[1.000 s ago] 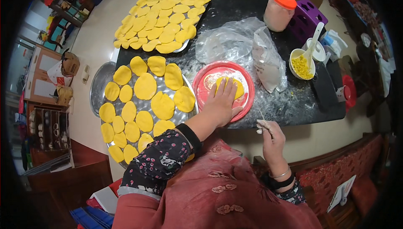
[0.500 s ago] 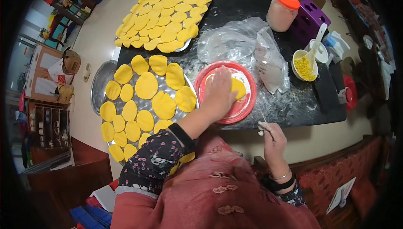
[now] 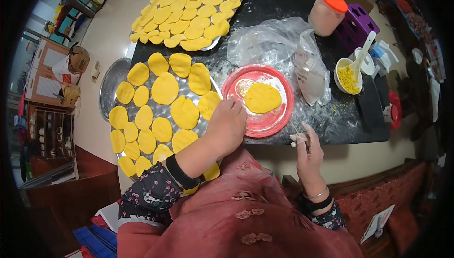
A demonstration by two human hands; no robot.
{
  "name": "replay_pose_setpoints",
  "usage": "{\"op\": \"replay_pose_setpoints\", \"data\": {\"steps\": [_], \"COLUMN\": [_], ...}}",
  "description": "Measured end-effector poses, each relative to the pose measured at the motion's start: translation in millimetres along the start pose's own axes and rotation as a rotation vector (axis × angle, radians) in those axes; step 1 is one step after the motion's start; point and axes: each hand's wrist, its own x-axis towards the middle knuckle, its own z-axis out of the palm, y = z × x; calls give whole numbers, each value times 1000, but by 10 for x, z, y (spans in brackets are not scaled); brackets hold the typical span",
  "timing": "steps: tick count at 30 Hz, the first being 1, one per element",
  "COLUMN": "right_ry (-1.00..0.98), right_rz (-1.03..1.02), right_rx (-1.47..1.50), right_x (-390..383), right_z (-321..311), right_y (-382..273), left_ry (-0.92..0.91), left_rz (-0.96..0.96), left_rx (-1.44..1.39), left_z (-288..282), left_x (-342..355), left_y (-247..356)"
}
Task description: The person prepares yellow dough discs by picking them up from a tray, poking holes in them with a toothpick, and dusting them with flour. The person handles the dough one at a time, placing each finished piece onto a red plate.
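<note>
A round flat piece of yellow dough lies on a floured red plate at the table's front edge. At the plate's left side my left hand has its fingers curled over the rim, closed on it. My right hand, right of the plate and just off the table edge, pinches a thin stick-like thing; its fingertips are white with flour. To the left, a round metal tray carries several flat yellow dough rounds.
Behind stands a second tray of overlapping yellow rounds. Beyond the plate lie a crumpled clear plastic bag and a flour bag. Farther right are an orange-lidded jar, a purple holder and a white bowl of yellow crumbs with a spoon.
My left hand has moved off the dough, left and toward me, to the plate's rim. The dough now shows whole, broad and flat. My right hand has stayed nearly in place, its fingers slightly raised.
</note>
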Motion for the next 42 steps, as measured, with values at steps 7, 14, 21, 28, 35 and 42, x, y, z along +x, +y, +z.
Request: {"op": "replay_pose_setpoints", "data": {"steps": [7,14,21,28,35,42], "right_ry": [-95,-50,97,192,206,142], "right_rz": [-186,-113,31,15,-14,-453], "right_rx": [-223,-180,91,63,-17,-350], "right_x": [94,225,408,446,428,557], "right_z": [29,77,66,142,148,114], "right_y": [147,243,596,715,755,489], "left_ry": [-120,-15,188,47,-5,-75], "left_rz": [27,27,-180,-274,-295,-348], "left_rx": [80,-106,-339,-267,-413,-516], "left_z": [103,62,157,210,228,217], "left_x": [-3,161,593,942,967,867], "left_y": [126,87,-171,-168,-167,-195]}}
